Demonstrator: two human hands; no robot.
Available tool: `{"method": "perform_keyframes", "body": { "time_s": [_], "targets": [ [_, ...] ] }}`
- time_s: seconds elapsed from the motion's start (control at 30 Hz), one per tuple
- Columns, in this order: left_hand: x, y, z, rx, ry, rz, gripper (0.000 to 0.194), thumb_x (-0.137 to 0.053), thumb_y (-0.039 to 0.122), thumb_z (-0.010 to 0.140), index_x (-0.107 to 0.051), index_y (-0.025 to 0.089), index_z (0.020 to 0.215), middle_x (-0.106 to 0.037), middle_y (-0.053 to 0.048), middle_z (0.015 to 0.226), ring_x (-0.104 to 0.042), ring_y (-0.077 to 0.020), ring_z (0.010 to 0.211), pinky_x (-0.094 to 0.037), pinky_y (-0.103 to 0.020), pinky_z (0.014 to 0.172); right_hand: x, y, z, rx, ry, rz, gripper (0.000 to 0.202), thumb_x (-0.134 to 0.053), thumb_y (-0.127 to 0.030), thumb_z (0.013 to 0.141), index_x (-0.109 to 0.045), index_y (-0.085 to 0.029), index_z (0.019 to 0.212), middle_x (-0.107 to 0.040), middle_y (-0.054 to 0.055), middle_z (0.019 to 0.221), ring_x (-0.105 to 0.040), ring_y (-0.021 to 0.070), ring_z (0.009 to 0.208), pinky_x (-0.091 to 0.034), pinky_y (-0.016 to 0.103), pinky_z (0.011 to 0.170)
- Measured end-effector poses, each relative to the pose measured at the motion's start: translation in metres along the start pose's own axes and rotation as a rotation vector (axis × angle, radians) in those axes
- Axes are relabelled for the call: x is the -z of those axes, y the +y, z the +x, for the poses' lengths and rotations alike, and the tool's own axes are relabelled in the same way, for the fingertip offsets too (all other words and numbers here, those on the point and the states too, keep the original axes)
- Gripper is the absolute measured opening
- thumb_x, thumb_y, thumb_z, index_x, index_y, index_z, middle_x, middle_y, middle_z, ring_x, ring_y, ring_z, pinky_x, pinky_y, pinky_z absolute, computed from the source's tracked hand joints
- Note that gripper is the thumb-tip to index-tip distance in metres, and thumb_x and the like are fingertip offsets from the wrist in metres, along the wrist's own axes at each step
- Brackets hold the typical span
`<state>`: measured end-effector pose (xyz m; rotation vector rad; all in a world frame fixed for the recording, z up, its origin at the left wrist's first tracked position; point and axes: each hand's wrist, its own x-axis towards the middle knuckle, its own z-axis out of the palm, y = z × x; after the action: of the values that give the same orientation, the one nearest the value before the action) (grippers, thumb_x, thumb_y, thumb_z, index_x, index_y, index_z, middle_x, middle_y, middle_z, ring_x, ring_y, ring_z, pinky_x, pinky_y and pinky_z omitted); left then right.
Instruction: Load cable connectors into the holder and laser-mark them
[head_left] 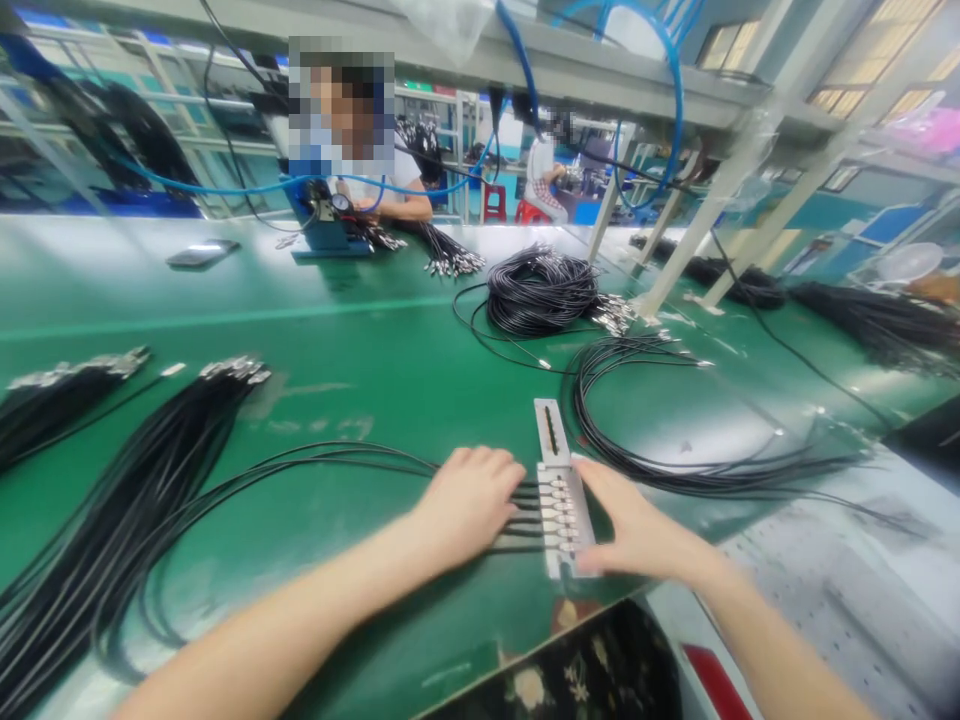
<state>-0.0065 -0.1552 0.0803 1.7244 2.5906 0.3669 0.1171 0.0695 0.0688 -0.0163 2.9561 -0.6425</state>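
As the left forearm stretches in from the lower left, the left hand (pixel 472 505) lies palm down with its knuckles up, fingers bent over a set of black cables (pixel 527 518) at a green worktable (pixel 405 370); how firmly they grip is hidden beneath the palm. Opposite, the right hand (pixel 641 525) comes in from the lower right, thumb and forefinger spread wide to grasp a metal fixture (pixel 580 505) along its right side, the forefinger near mid-length and the thumb at the near end. The fixture sits between the two hands, its slotted far end pointing away from the worker, with silver cable ends (pixel 556 508) lined up in a row and their cables running left toward the left hand. Both wrists are low over the table's near side, above a dark floral cloth (pixel 577 670). Just beyond the right hand curves a loose loop of cables (pixel 667 478), with a thick coil (pixel 540 290) behind it; a long bundle (pixel 165 450) lies to the left. Across the table, a co-worker (pixel 405 185) sits behind a blue device with a gauge (pixel 330 238).
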Motion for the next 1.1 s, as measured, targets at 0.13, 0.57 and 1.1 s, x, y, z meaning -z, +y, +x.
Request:
{"method": "perform_keyframes", "body": {
  "time_s": [0.13,0.57,1.1],
  "targets": [
    [0.011,-0.027,0.004,0.153,-0.221,0.067,0.035,-0.061,0.031,0.076,-0.053,0.017,0.107,-0.055,-0.009,0.106,-0.050,-0.0263,0.098,-0.041,-0.038,0.080,-0.011,-0.005,-0.007,-0.061,-0.079,-0.058,0.124,-0.074,-0.055,0.045,-0.012,-0.014,0.143,-0.014,0.017,0.148,-0.012,0.0329,0.135,-0.018,0.048,0.108],
    [0.017,-0.013,0.040,0.012,-0.637,-0.137,0.009,-0.046,0.017,0.077,-0.054,0.016,0.076,-0.061,-0.005,0.073,-0.056,-0.0181,0.070,-0.043,-0.028,0.064,-0.006,-0.023,0.006,-0.111,-0.085,-0.100,0.121,-0.077,-0.048,0.039,-0.021,-0.013,0.140,-0.019,0.021,0.145,-0.017,0.0376,0.132,-0.019,0.055,0.103],
    [0.039,-0.012,0.008,0.089,-0.323,-0.495,0.036,-0.066,0.044,0.069,-0.056,0.017,0.089,-0.055,0.001,0.077,-0.050,-0.0122,0.067,-0.038,-0.022,0.059,-0.002,-0.024,0.008,-0.184,-0.155,-0.189,0.116,-0.070,-0.050,0.046,-0.016,-0.015,0.142,-0.016,0.015,0.148,-0.014,0.0323,0.134,-0.017,0.053,0.104]
  ]
}}
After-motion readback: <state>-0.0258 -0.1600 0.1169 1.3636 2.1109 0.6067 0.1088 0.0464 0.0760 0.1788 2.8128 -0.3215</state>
